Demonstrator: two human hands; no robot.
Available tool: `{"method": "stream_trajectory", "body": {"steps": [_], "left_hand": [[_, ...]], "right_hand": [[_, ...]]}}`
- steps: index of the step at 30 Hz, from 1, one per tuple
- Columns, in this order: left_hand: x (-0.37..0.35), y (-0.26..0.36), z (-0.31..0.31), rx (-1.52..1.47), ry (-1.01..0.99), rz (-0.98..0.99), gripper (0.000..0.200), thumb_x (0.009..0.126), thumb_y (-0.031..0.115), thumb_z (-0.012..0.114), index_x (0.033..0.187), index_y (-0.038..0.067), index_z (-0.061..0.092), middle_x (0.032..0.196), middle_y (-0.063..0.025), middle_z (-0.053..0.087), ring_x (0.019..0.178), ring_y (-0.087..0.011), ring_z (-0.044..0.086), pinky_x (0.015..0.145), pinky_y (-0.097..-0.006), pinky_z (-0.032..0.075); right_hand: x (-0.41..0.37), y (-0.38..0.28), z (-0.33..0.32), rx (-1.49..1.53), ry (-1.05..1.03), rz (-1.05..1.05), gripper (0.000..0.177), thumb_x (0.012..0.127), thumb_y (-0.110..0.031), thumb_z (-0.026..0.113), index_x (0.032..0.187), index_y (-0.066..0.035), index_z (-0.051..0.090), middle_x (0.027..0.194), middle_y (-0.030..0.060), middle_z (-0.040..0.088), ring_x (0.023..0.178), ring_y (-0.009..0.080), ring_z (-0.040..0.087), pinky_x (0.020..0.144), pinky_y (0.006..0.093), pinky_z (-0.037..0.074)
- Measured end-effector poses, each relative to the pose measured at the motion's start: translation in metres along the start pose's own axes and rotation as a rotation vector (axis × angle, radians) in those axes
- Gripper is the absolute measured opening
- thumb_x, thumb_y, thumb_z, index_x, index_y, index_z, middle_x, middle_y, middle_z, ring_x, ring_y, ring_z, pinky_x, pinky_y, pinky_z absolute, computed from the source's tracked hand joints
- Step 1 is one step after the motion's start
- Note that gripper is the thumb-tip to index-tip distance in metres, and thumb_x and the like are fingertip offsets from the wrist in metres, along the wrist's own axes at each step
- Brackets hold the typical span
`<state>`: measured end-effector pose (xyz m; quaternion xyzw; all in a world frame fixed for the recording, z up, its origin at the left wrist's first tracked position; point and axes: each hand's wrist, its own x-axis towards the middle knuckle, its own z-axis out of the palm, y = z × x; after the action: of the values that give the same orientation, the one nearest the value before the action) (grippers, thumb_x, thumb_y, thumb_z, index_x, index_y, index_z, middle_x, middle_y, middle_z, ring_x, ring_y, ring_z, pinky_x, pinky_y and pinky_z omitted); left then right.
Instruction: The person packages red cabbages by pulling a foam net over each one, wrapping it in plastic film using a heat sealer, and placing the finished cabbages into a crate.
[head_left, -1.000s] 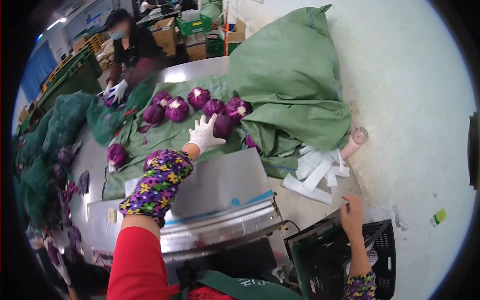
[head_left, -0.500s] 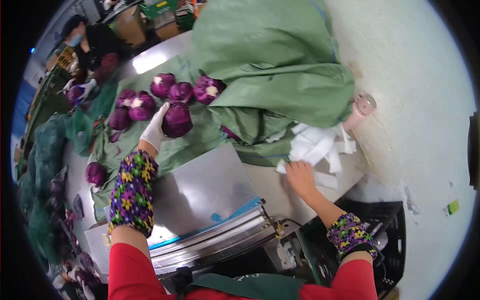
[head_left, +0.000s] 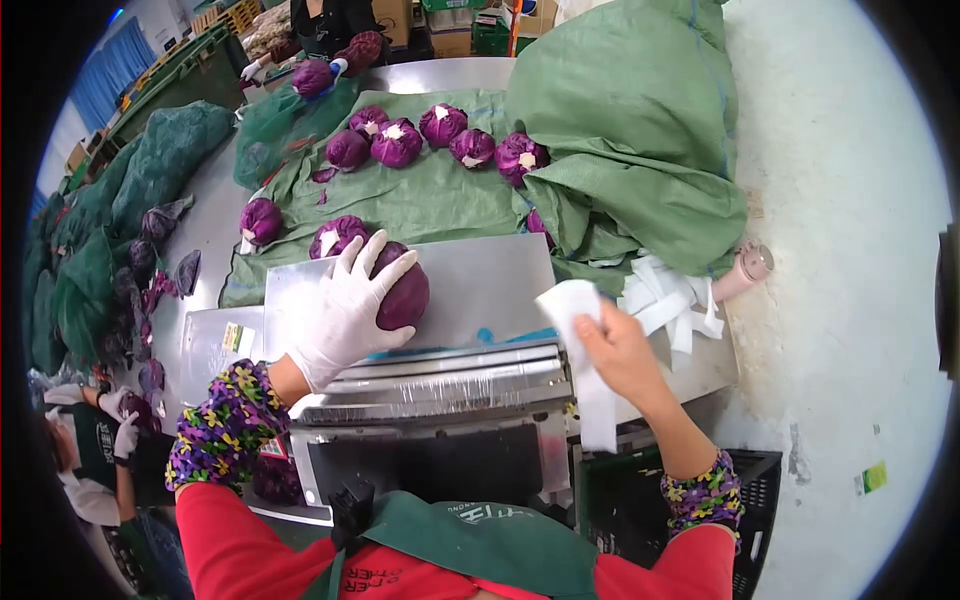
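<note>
The red cabbage (head_left: 408, 290) has come nearer the body, grasped by the left hand (head_left: 340, 318). Rightward, the right hand (head_left: 625, 358) pinches a white strip (head_left: 594, 395), best kept untwisted.

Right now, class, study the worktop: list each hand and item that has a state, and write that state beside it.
Left hand: gloved, grasping a red cabbage
Red cabbage: whole, unwrapped
Right hand: bare, gripping a white strip
White strip: raised, hanging
Other white strips: loose, heaped
Far cabbages: whole, unwrapped
Green woven sack: slumped, creased
Pink bottle: capped
Green mesh bags: crumpled
</note>
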<state>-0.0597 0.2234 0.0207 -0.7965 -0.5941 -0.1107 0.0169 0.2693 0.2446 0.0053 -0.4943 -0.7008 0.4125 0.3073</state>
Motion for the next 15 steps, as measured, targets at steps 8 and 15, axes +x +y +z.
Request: {"method": "stream_trajectory", "body": {"steps": [8, 15], "left_hand": [[-0.059, 0.084, -0.004, -1.124, 0.211, -0.037, 0.047, 0.077, 0.022, 0.073, 0.117, 0.004, 0.054, 0.114, -0.0103, 0.054, 0.108, -0.0205, 0.052, 0.091, -0.0334, 0.042], [-0.106, 0.115, 0.044, -1.848, 0.346, -0.567, 0.005, 0.088, 0.006, 0.059, 0.091, 0.002, 0.06, 0.081, -0.0005, 0.061, 0.075, -0.0083, 0.058, 0.07, -0.0223, 0.046]], "right_hand": [[-0.043, -0.037, 0.081, -0.016, -0.313, -0.116, 0.041, 0.096, -0.036, 0.046, 0.088, 0.003, 0.059, 0.068, 0.0102, 0.06, 0.063, 0.0145, 0.055, 0.057, 0.0339, 0.042], [-0.059, 0.006, 0.12, 0.523, -0.411, 0.106, 0.044, 0.096, -0.037, 0.046, 0.113, 0.001, 0.058, 0.103, 0.0135, 0.062, 0.095, 0.0237, 0.059, 0.084, 0.0323, 0.045]]}}
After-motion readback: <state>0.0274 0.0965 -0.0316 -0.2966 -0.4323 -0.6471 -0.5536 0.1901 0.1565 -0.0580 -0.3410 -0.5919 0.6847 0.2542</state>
